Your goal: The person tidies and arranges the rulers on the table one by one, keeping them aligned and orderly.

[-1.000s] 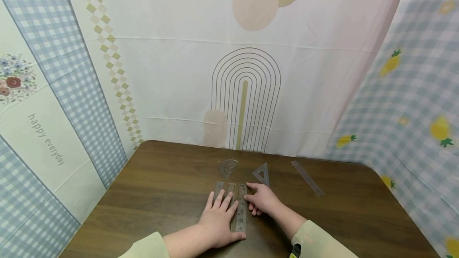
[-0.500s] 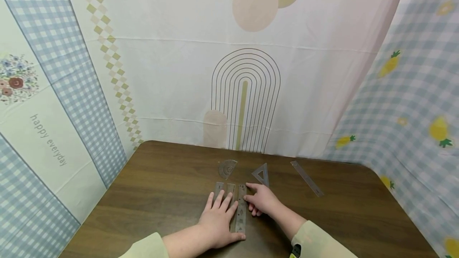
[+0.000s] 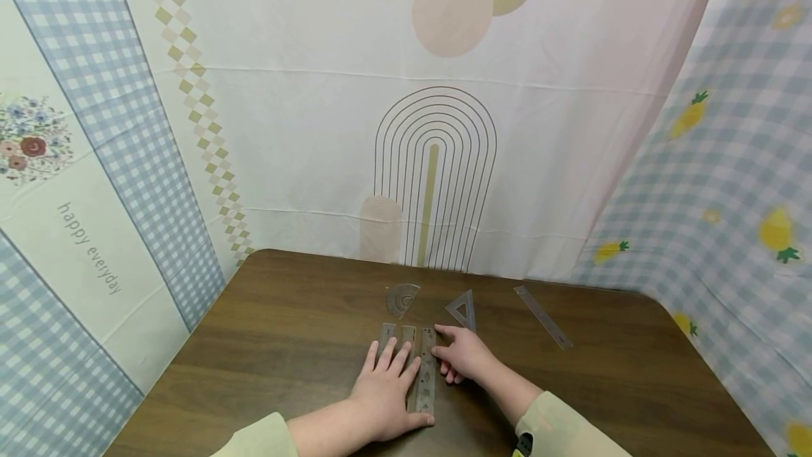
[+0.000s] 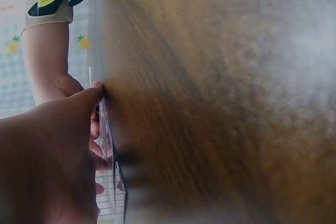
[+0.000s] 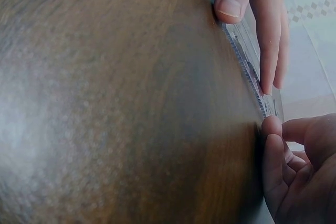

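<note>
Three clear rulers lie side by side, pointing away from me, in the head view: a right-hand ruler (image 3: pixel 428 383), a middle ruler (image 3: pixel 409 333) and a left-hand ruler (image 3: pixel 388 331). My left hand (image 3: pixel 383 397) rests palm down across them with fingers spread, hiding much of the left two; its thumb lies on the near end of the right-hand ruler. My right hand (image 3: pixel 466 355) touches that ruler's right edge near the far end with index finger and thumb, its other fingers folded under. In the right wrist view, both hands meet along the ruler's marked edge (image 5: pixel 244 61).
Beyond the hands lie a clear protractor (image 3: pixel 397 300), a clear set square (image 3: pixel 469 302) just past my right hand, and another clear ruler (image 3: pixel 543 317) set slantwise at the right. The brown wooden table (image 3: pixel 285 316) ends at patterned cloth hangings (image 3: pixel 304 139).
</note>
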`<action>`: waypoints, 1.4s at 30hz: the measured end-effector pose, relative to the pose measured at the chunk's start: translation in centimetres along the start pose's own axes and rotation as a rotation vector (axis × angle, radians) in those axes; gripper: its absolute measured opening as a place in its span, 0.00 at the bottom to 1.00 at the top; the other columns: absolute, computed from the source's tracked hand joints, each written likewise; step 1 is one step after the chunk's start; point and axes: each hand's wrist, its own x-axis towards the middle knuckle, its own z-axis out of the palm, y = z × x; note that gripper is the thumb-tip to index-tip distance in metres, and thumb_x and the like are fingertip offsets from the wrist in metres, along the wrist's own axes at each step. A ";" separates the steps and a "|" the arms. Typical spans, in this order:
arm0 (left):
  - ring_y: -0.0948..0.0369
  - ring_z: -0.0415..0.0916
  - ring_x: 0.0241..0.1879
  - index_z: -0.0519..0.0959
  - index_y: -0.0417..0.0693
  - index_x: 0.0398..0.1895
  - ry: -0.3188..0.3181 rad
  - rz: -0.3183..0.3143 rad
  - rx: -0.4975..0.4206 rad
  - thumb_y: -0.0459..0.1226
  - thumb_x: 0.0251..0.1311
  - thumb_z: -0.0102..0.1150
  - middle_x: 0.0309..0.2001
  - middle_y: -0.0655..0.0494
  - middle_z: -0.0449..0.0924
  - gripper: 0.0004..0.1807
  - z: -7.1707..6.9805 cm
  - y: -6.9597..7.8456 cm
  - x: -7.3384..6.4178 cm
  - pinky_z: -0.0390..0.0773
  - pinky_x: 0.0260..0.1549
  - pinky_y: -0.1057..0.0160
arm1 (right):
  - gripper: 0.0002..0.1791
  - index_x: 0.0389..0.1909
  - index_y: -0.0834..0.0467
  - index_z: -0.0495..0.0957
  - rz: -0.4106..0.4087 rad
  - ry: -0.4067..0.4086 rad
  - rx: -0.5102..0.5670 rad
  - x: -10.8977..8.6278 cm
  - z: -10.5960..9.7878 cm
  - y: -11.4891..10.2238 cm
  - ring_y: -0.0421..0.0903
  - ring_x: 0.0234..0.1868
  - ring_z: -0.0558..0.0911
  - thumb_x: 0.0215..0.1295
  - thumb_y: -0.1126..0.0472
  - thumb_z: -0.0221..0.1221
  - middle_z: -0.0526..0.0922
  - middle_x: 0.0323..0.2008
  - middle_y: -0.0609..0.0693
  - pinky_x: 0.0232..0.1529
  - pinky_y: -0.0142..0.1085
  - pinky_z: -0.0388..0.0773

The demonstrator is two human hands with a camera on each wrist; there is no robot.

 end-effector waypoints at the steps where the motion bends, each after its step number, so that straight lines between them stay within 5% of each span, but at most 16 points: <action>1: 0.47 0.41 0.77 0.62 0.60 0.76 0.001 0.000 0.002 0.80 0.51 0.40 0.78 0.52 0.51 0.54 0.0 0.0 0.0 0.41 0.71 0.40 | 0.32 0.73 0.59 0.65 0.001 0.001 0.000 0.0 0.0 0.0 0.41 0.10 0.77 0.69 0.61 0.60 0.80 0.14 0.53 0.15 0.38 0.79; 27: 0.47 0.41 0.77 0.61 0.58 0.76 0.019 0.015 -0.051 0.78 0.54 0.39 0.78 0.51 0.51 0.53 -0.1 -0.2 -0.2 0.40 0.71 0.39 | 0.33 0.73 0.62 0.61 -0.042 0.001 0.050 -0.5 -0.1 0.0 0.42 0.12 0.77 0.70 0.59 0.59 0.80 0.17 0.53 0.16 0.39 0.79; 42: 0.47 0.41 0.77 0.61 0.58 0.77 0.055 0.005 -0.059 0.77 0.56 0.38 0.78 0.51 0.51 0.51 -0.3 0.5 0.2 0.39 0.71 0.39 | 0.29 0.70 0.63 0.65 -0.095 0.140 0.161 -1.4 -0.7 0.5 0.44 0.14 0.77 0.70 0.61 0.57 0.79 0.19 0.53 0.16 0.36 0.75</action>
